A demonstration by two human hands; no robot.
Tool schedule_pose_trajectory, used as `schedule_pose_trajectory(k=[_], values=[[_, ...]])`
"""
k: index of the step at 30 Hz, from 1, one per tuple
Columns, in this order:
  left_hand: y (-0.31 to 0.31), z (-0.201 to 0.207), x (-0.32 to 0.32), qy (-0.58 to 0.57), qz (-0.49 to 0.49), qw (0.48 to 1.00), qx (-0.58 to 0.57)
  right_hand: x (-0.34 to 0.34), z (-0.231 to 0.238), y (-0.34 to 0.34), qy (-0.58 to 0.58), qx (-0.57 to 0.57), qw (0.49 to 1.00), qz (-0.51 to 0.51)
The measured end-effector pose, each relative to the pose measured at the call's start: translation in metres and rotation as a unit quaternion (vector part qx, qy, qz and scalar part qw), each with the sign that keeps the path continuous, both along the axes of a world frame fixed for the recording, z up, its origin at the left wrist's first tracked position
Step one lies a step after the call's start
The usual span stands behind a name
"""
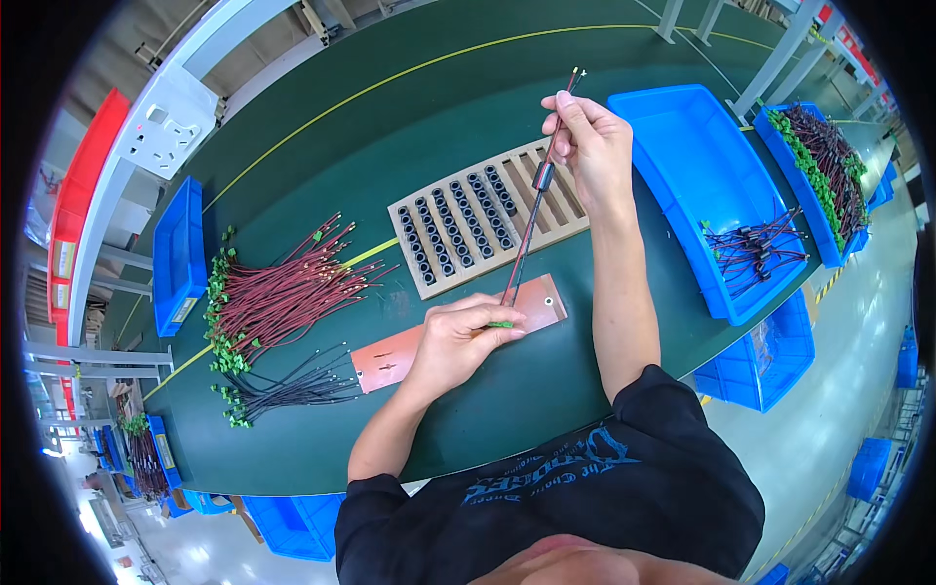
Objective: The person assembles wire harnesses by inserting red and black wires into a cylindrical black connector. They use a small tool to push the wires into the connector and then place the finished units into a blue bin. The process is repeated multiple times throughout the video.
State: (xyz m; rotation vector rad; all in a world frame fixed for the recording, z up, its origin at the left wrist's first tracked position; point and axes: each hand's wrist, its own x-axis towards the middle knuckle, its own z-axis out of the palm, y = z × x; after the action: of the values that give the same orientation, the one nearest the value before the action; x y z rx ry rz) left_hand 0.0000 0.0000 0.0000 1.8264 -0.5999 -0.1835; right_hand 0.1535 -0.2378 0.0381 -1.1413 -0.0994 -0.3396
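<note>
Between my hands runs a red and black cable (527, 237), drawn taut at a slant. My left hand (456, 343) pinches its lower end, where a bit of green connector shows, just over a copper-coloured plate (539, 302). Higher up, my right hand (597, 138) grips the cable near its tips, and the thin ends stick out past the fingers. A black cylindrical core (543, 175) sits around the cable below my right hand. Behind it lies a slotted wooden tray (429, 285) with several rows of black ring-shaped cores (456, 230).
Red cables (283, 297) with green connectors and a bundle of black cables (302, 390) lie on the left. A blue bin (673, 127) on the right holds cables with cores (756, 255). Another blue bin (179, 263) stands at the far left.
</note>
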Motion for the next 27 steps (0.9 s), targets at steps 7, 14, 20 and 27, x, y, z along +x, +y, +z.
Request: schedule_pose_trajectory(k=[7, 14, 20, 27], values=[[-0.016, 0.004, -0.003, -0.076, 0.038, 0.996, 0.003, -0.02, 0.027, 0.007, -0.056, -0.064, 0.986, -0.146], [-0.053, -0.064, -0.021, -0.329, 0.079, 0.941, 0.012, -0.05, 0.084, -0.085, -0.149, -0.301, 0.873, -0.353], [-0.054, -0.073, -0.025, -0.351, -0.048, 0.933, 0.062, -0.09, 0.119, -0.2, -0.032, -0.512, 0.751, -0.415], [-0.052, -0.074, -0.024, -0.292, -0.027, 0.954, 0.059, -0.123, 0.039, -0.318, 0.167, -0.307, 0.873, -0.341]])
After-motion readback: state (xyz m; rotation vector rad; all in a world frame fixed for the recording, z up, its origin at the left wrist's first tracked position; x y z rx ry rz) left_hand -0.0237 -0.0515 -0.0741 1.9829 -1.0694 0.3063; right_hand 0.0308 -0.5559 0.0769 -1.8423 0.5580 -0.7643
